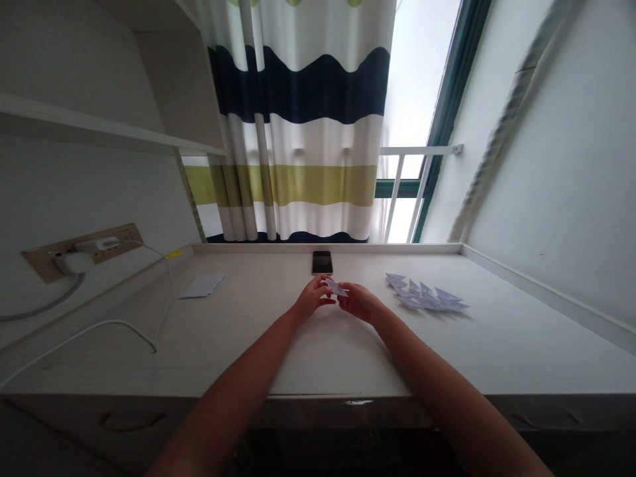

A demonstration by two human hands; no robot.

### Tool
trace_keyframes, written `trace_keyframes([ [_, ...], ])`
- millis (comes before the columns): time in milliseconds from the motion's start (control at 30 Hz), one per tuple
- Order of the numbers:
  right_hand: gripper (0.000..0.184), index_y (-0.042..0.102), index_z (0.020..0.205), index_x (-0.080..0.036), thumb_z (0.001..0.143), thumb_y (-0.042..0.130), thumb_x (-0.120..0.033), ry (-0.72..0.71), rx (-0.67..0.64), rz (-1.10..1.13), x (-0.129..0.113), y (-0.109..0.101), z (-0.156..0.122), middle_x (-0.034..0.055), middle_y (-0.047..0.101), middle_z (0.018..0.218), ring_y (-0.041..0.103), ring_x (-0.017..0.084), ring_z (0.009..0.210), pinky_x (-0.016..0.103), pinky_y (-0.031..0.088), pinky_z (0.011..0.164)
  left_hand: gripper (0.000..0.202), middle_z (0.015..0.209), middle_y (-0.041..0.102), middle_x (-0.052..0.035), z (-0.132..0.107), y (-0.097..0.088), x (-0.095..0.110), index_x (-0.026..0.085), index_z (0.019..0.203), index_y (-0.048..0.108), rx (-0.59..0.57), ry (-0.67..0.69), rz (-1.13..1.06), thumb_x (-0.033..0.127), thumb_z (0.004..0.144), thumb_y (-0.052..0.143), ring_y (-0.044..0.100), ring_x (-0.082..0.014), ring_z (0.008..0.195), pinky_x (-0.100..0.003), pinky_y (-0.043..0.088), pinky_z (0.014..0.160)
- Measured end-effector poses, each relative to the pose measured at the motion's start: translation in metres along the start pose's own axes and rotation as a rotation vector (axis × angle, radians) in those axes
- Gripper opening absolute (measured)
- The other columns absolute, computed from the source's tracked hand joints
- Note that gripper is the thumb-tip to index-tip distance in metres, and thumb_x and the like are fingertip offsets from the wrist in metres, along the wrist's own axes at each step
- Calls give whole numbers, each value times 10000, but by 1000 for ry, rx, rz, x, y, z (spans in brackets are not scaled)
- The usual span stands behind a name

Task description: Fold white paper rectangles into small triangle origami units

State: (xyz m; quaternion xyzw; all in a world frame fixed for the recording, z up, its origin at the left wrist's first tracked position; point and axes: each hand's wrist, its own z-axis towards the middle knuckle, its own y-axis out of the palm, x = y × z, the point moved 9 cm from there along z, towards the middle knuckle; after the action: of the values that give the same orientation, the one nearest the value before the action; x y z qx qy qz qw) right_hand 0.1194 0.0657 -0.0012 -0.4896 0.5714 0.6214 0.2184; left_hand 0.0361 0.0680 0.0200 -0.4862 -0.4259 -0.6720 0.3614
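In the head view, the left hand (312, 299) and right hand (358, 302) meet above the white desk (248, 351), fingers partly curled, pinching a small folded paper piece (336, 287) between them. A cluster of folded pieces (427, 294), seemingly those done so far, lies at two o'clock from the hands. A flat white paper (203, 285), apparently unfolded, lies at ten o'clock, and a smartphone (322, 262) lies at twelve.

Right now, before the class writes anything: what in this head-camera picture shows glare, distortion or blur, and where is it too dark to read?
In the head view, daylight washes the window nearly white, wide-angle distortion makes the striped curtain and walls lean inward, the strip at upper right is blurred, and the area below the desk edge falls into deep shadow.
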Motion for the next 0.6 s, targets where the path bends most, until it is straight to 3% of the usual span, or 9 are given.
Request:
trace_keyframes([
  [167, 68, 590, 731, -128, 697, 593, -186, -48, 43, -14, -4, -7, 1, 8, 558, 619, 496, 63, 510, 177, 390, 454, 229, 703, 519, 4, 1, 1, -1, 167, 839, 519, 19, -20, -5, 218, 634, 607, 512, -102, 668, -297, 483, 663],
  [333, 126, 586, 745, -154, 682, 636, -250, -71, 90, -130, -12, -11, -3, 37, 612, 729, 563, 89, 583, 198, 433, 506, 218, 699, 558, -21, 5, -1, 2, 143, 791, 514, 102, -31, 55, 322, 692, 591, 551, -113, 643, -307, 489, 660],
  [600, 116, 603, 672, -132, 624, 685, -197, -189, 142, -258, -45, -18, -5, 42, 625, 656, 585, 112, 586, 255, 497, 625, 109, 681, 576, -28, 21, 0, 10, 133, 774, 519, 161, -55, 151, 226, 730, 554, 573, -114, 622, -319, 497, 663],
])
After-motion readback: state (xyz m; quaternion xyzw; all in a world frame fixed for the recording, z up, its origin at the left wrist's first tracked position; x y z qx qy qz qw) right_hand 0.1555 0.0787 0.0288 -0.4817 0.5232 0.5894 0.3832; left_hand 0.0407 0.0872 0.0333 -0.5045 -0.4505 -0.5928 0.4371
